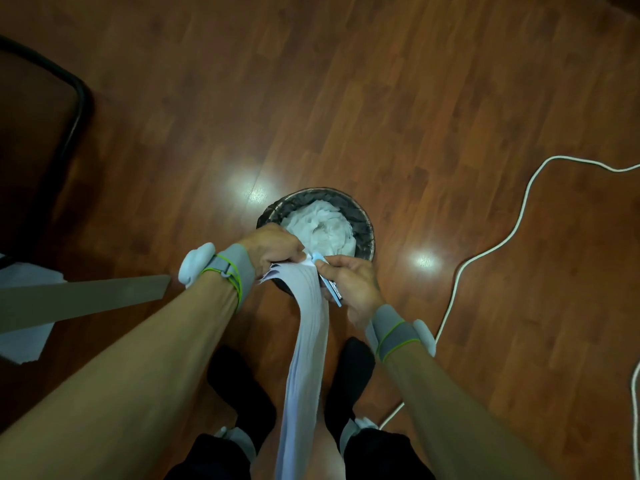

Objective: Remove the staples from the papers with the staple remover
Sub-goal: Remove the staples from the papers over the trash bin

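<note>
I look straight down at a stack of white papers (306, 348) hanging from my hands towards my legs. My left hand (272, 247) pinches the stack's top corner from the left. My right hand (349, 282) holds a light blue staple remover (329, 285), its tip pressed against that same corner. Both hands are over the near rim of a round waste bin (363, 220) lined with a dark bag and filled with crumpled white paper. The staple itself is too small to see.
A wooden floor (381, 98) lies all around. A white cord (519, 220) curves across the floor on the right. A dark chair frame (74, 109) stands at the left, with a table edge (83, 299) and white sheets (27, 278) below it. My feet (239, 386) stand near the bin.
</note>
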Demonstrator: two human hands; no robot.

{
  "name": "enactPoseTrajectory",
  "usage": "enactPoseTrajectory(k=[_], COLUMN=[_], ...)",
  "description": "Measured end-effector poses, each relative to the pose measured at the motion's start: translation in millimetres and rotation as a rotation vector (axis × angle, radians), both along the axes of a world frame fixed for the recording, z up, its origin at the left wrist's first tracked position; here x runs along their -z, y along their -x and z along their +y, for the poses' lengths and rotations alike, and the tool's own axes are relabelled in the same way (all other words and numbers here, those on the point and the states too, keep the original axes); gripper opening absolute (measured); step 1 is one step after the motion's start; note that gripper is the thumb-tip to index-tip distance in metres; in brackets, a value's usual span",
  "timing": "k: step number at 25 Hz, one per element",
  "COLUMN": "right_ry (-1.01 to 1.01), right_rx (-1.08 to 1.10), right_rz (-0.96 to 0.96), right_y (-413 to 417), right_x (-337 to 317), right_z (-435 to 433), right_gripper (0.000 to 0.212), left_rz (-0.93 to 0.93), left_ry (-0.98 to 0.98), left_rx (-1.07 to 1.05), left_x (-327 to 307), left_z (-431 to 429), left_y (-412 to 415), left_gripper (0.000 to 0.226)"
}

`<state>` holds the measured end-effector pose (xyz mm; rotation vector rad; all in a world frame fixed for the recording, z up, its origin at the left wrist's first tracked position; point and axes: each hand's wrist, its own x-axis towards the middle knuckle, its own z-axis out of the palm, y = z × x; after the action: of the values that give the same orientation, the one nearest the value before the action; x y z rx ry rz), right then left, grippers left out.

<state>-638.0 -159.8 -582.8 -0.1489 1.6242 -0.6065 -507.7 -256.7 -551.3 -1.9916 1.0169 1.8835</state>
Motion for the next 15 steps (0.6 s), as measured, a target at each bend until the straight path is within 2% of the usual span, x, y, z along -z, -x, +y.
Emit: enactPoseTrajectory(k=[5, 8, 15], right_ry=[-0.034, -0.052, -0.092], right_rx=[0.035, 0.028, 0.090], right_rz=[-0.027, -0.030, -0.071], right_y=[3, 3, 3], right_x=[0, 1, 5], right_z=[-10, -13, -13], right_gripper=[0.009, 0.010, 0.006], left_rz=[0.014, -0.018, 0.035], left_ry=[0.029, 0.045, 0.037], left_rx=[-0.039, 0.044, -0.068], left_x=[6, 6, 5], left_z=[0, -2, 5], left_y=[1, 3, -1], left_gripper=[0.014, 0.002, 0.009])
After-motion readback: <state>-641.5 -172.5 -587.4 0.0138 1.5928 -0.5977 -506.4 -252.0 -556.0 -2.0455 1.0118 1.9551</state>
